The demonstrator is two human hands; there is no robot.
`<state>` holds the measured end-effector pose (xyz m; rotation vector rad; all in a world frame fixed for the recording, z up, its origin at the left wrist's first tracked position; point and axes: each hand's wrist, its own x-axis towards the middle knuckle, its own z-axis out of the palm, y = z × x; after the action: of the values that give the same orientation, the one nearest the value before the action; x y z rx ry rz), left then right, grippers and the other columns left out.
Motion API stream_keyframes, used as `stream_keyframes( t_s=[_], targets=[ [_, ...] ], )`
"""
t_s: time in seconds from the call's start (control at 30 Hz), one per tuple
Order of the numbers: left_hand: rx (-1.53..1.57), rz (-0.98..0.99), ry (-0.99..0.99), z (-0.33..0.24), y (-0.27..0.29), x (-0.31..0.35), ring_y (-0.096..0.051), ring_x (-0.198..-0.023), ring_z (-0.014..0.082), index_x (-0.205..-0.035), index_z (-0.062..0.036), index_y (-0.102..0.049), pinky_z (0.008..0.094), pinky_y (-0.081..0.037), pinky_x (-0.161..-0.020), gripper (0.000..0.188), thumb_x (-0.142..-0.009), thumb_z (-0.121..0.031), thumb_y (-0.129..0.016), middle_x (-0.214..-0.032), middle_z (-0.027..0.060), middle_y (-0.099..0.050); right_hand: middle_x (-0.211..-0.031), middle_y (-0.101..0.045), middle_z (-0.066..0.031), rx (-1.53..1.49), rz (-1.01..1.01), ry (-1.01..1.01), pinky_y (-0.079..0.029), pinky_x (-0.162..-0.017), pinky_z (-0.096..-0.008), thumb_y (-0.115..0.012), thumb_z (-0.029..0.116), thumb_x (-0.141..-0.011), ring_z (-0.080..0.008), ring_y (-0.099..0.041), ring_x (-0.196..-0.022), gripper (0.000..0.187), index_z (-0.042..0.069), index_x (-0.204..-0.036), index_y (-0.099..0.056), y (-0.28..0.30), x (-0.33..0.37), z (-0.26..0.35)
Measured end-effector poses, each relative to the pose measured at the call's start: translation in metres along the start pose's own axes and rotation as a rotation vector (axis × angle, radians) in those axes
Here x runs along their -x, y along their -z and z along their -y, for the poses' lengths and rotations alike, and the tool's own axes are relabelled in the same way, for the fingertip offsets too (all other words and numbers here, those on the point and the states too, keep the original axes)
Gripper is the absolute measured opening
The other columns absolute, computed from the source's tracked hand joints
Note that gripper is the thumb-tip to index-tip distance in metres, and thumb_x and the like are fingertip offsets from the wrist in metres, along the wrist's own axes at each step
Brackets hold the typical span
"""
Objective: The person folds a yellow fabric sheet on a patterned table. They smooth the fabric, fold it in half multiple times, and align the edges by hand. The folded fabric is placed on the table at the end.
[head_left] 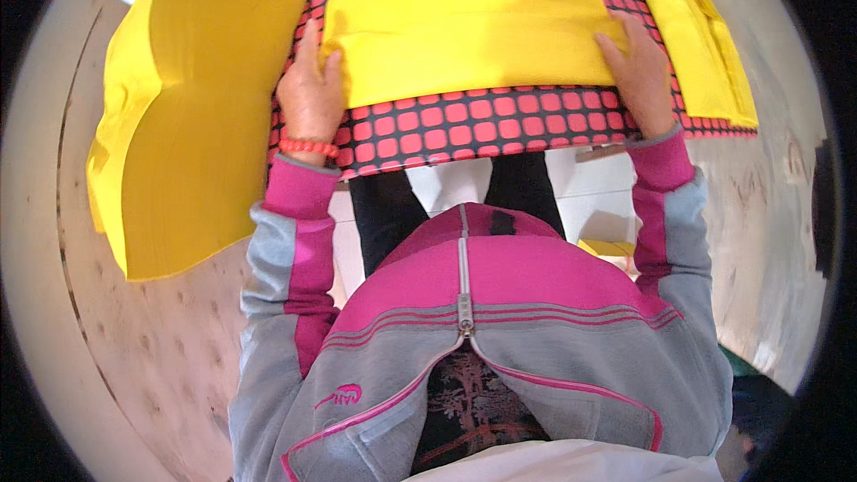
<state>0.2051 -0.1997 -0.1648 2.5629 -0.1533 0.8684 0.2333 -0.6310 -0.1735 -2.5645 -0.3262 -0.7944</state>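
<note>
A folded yellow cloth (473,40) lies spread crosswise before me on a red-and-black checked cover (464,125). At its left end is my left hand (310,98), fingers stretched along the edge and thumb apart, touching the cloth's side. My right hand (641,76) has the right end of the cloth between its thumb and bent fingers. Some of the right fingertips are hidden. A red bead bracelet (309,147) circles my left wrist.
A tall, bulging stack of yellow cloth (196,125) stands on the wooden surface (178,339) to the left. More folded yellow cloth (701,45) lies at the right on the checked cover. A pale board (759,187) extends beyond it. Something yellow (607,248) is low down near my right forearm.
</note>
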Motion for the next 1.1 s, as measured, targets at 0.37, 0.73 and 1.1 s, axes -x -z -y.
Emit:
stream_keyframes(
  t_s=[0.37, 0.73, 1.1],
  targets=[
    [0.266, 0.040, -0.028, 0.003, 0.000, 0.002, -0.074, -0.094, 0.0338, -0.143, -0.0039, -0.056, 0.0404, -0.057, -0.081, 0.060, -0.088, -0.015, -0.077, -0.109, 0.0244, -0.073, -0.113, -0.070, -0.0202, -0.077, 0.004, -0.036, -0.054, -0.084, -0.0426, -0.070, 0.028, -0.095, -0.0379, -0.069, -0.101, 0.040, 0.006, -0.128, -0.062, 0.005, 0.004, 0.002],
    [0.114, 0.168, 0.192, -0.009, 0.022, 0.014, -0.061, -0.072, 0.0110, -0.147, -0.0025, -0.053, 0.0272, -0.052, -0.067, 0.063, -0.089, -0.008, -0.076, -0.087, 0.0083, -0.071, -0.111, -0.070, -0.0206, -0.064, -0.011, -0.003, -0.053, -0.083, -0.0425, -0.070, 0.028, -0.095, -0.0379, -0.069, -0.100, 0.039, 0.005, -0.126, -0.062, 0.006, 0.006, 0.002],
    [0.023, 0.153, 0.113, -0.014, 0.021, 0.018, -0.058, -0.064, 0.0193, -0.147, 0.0008, -0.050, 0.0364, -0.050, -0.061, 0.068, -0.089, -0.020, -0.077, -0.072, 0.0073, -0.060, -0.116, -0.070, -0.0193, -0.062, 0.041, -0.051, -0.054, -0.087, -0.0397, -0.070, 0.027, -0.095, -0.0344, -0.070, -0.102, 0.040, 0.003, -0.126, -0.063, 0.008, 0.004, 0.003]
  ],
)
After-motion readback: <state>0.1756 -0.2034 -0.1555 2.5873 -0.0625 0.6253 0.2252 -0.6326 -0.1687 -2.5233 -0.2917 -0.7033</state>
